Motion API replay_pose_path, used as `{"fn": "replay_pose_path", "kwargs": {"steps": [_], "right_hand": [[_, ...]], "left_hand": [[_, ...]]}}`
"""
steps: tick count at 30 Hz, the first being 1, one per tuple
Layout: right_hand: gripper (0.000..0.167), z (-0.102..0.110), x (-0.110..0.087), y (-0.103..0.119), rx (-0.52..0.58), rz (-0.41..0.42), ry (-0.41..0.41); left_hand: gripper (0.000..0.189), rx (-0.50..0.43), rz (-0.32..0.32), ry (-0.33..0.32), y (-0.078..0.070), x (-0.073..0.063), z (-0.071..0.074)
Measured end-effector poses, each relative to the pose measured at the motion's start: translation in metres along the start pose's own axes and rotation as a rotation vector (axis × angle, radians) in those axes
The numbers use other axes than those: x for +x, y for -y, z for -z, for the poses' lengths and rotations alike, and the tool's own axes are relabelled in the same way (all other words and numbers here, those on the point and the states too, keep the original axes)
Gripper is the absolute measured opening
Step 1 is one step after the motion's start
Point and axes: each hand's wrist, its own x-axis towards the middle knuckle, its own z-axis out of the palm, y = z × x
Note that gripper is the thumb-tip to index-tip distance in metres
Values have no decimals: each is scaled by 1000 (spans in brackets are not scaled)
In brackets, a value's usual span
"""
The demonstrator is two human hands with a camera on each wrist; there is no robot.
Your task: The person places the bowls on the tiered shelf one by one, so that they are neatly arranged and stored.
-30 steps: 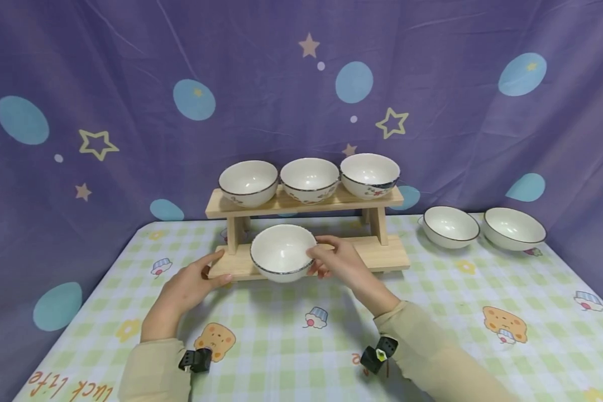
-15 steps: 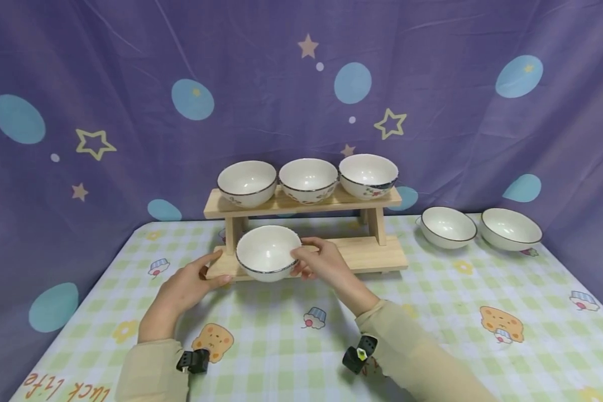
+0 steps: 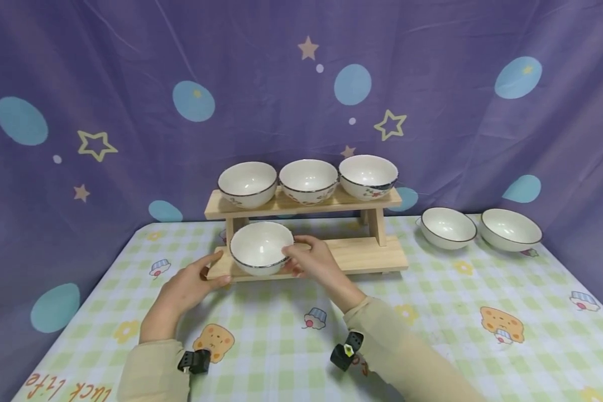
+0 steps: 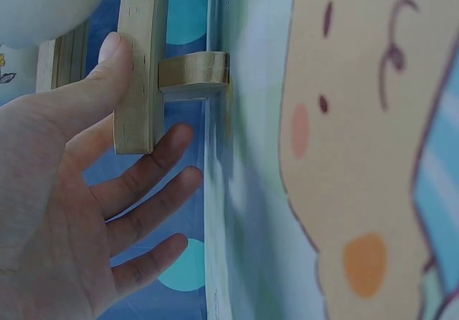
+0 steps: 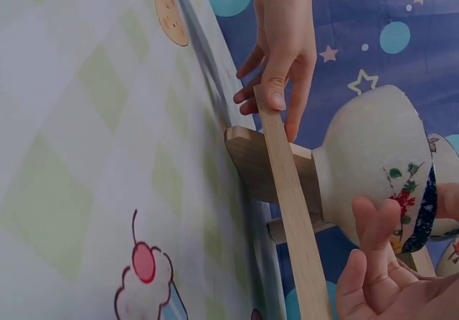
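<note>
My left hand [image 3: 183, 290] grips the left end of the lower board of a two-tier wooden rack [image 3: 372, 255]. In the left wrist view its thumb lies on the board [image 4: 136, 112], the other fingers spread around the end. My right hand [image 3: 319, 268] pinches the right side of a white bowl [image 3: 261, 245] with a dark patterned rim, thumb at the rim and fingers outside. This bowl stands upright over the left part of the lower board. Red flowers and a dark blue band show on its side in the right wrist view, its foot [image 5: 323, 184] right at the board.
Three similar bowls, left [image 3: 248, 183], middle [image 3: 309, 180] and right [image 3: 368, 174], line the upper shelf. Two dark-rimmed white bowls, one nearer [image 3: 448, 228] and one farther right [image 3: 511, 229], sit on the checked tablecloth [image 3: 432, 301]. A purple curtain [image 3: 281, 67] hangs behind.
My right hand has moved the bowl leftward along the lower board, and lately slightly back toward the rack. My left hand stays at the board's end.
</note>
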Motion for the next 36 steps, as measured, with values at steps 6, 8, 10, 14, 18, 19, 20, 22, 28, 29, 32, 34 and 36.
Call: {"fn": "replay_pose_path", "kwargs": {"steps": [6,8,10,14,18,19,20,22,28,29,32,34,36], "right_hand": [[64,-5,2,1,8,-2,14],[64,-6,3,1,9,-2,19],[63,-7,4,1,10,-3,18],[64,-8,5,-1,-3,-8,17],[65,-8,7,-2,1,-5,23],[65,-8,7,-2,1,-4,25],[65,-8,7,-2,3,-3,26],[64,-9,7,-2,2,0,27],[64,-9,5,-2,-28,18,40],[64,-8,5,-2,-34,22,44],[65,-7,4,-2,-45,34,62],[65,-5,3,-2,-62,44,77],[66,-3,2,-1,-85,55,98]], "left_hand": [[86,-2,-9,-1,1,0,0],[86,-2,-16,-3,1,0,0],[86,0,-20,-3,1,0,0],[87,4,-21,1,2,0,0],[86,13,-22,-2,2,0,0],[86,14,-22,-2,2,0,0],[86,15,-22,-2,2,0,0],[86,15,-21,-2,2,0,0],[86,13,-22,-6,2,0,0],[86,13,-22,-6,2,0,0],[86,12,-24,-6,3,0,0],[86,13,-24,-4,3,1,0],[87,18,-24,-4,4,1,0]]}}
